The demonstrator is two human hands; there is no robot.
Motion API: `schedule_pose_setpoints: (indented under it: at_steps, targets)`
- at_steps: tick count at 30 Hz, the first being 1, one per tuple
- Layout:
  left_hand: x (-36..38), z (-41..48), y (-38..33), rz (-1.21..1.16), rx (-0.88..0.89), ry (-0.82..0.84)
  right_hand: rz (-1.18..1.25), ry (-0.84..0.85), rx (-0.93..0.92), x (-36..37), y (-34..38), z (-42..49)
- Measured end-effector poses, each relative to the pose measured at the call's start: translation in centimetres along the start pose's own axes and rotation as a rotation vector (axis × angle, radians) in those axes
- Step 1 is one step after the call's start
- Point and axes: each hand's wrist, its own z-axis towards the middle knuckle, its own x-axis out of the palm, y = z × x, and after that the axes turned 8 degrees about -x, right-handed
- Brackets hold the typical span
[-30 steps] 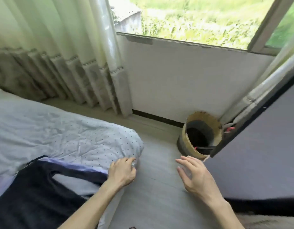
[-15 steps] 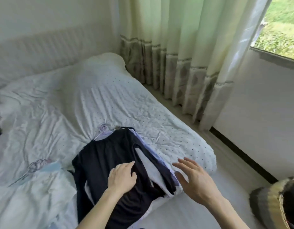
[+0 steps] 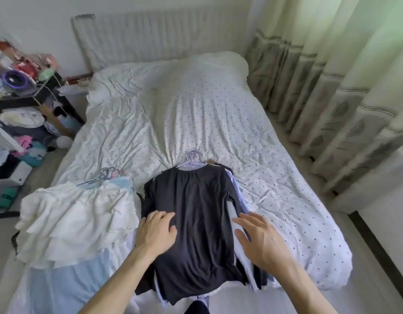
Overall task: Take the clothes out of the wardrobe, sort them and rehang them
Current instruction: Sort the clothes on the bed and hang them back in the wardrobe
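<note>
A black long-sleeved top [image 3: 196, 214] lies on top of a stack of clothes on pale hangers [image 3: 191, 160] in the middle of the bed's near end. A striped lilac garment [image 3: 238, 196] peeks out at its right edge. To the left lies a second pile, a cream ruffled garment [image 3: 75, 218] over a light blue one [image 3: 62, 284], with its own hangers [image 3: 107, 174]. My left hand [image 3: 156, 232] rests on the black top's left side, fingers loosely bent. My right hand [image 3: 261, 239] hovers with spread fingers over the stack's right edge, holding nothing.
The bed [image 3: 196, 109] has a white dotted sheet, wrinkled. A cluttered black shelf unit [image 3: 26, 98] stands at the left. Curtains [image 3: 343, 87] hang along the right, with a strip of floor [image 3: 286, 132] between them and the bed.
The view swung left from the window and basket to the whole bed. Both hands came with it, from the bed's corner onto the black top's stack.
</note>
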Motion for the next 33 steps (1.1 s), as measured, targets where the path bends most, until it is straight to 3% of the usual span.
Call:
schedule_pose_setpoints:
  at_steps: [6,18,27,33]
  targets:
    - [1.5,8.3,2.9,0.013,-0.048,0.132,0.027,0.133,0.049,3.3,-1.1,9.0]
    - [8.2,33.5,7.0,0.138,-0.011,0.418,-0.025,0.514,0.233,13.7,-6.1,29.0]
    - [13.3,45.8,7.3,0.014,-0.092,0.429,-0.072,0.598,0.420,21.0,-9.6,33.1]
    - [14.4,47.6,7.0,0.059,-0.022,0.251,-0.060,0.608,0.450,22.5,-9.6,32.5]
